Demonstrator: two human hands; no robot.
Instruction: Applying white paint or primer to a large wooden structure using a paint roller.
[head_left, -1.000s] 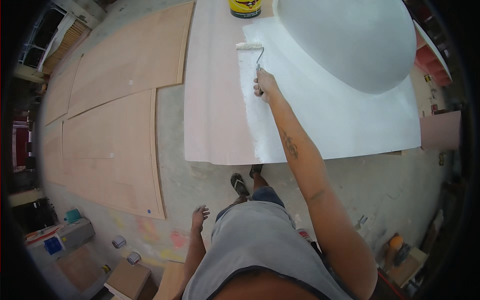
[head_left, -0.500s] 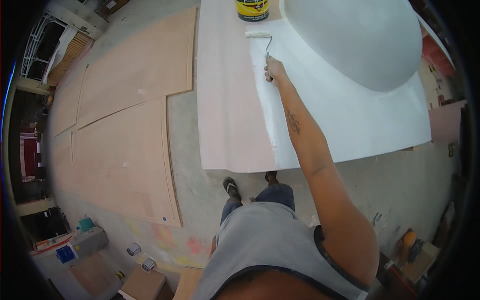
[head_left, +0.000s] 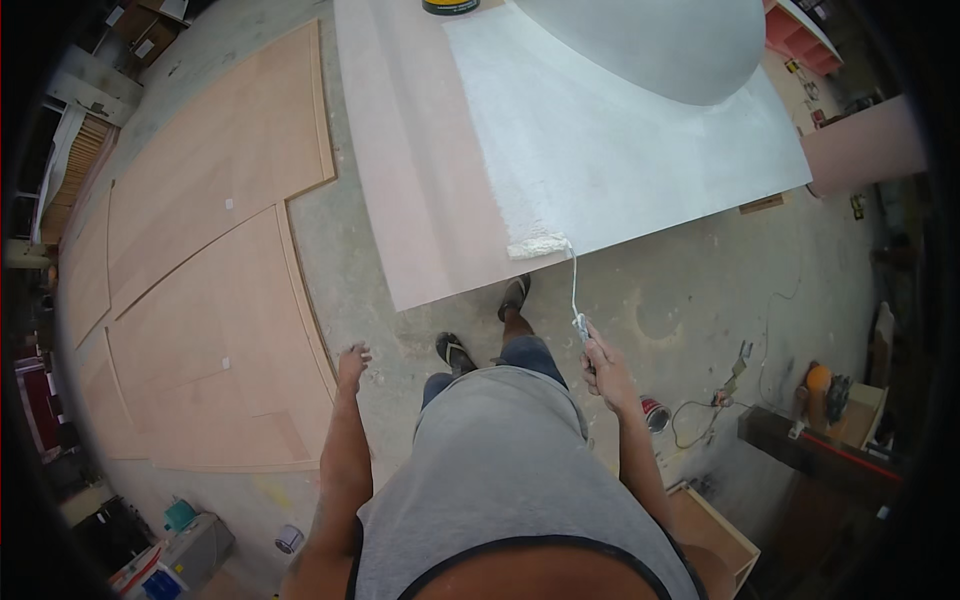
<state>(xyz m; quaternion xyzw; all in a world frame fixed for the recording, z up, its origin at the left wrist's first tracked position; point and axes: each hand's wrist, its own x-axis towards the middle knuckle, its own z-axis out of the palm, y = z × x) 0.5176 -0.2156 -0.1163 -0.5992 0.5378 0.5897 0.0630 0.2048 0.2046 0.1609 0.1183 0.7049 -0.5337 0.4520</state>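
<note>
My right hand (head_left: 605, 372) is wrapped round the handle of a paint roller (head_left: 540, 246). Its wire frame runs up from my fist, and the white, paint-loaded sleeve lies on the near edge of a large pink panel (head_left: 415, 210). Wet white paint (head_left: 610, 150) covers the panel's right part, with a ragged border against the bare pink strip on the left. My left hand (head_left: 355, 362) hangs free at my left side, fingers loosely bent and apart, holding nothing. It is nearest to the wooden boards on the floor.
A rounded grey-white form (head_left: 660, 45) rises from the panel's far right. At the far edge a paint can (head_left: 450, 6) is partly cut off. Flat wooden boards (head_left: 225, 290) cover the floor at left. Another can (head_left: 655, 414), a cord and a wooden box (head_left: 715, 535) lie at right.
My right hand has drawn the roller from the panel's far side back to its near edge. The view has shifted, and my left hand has come into sight.
</note>
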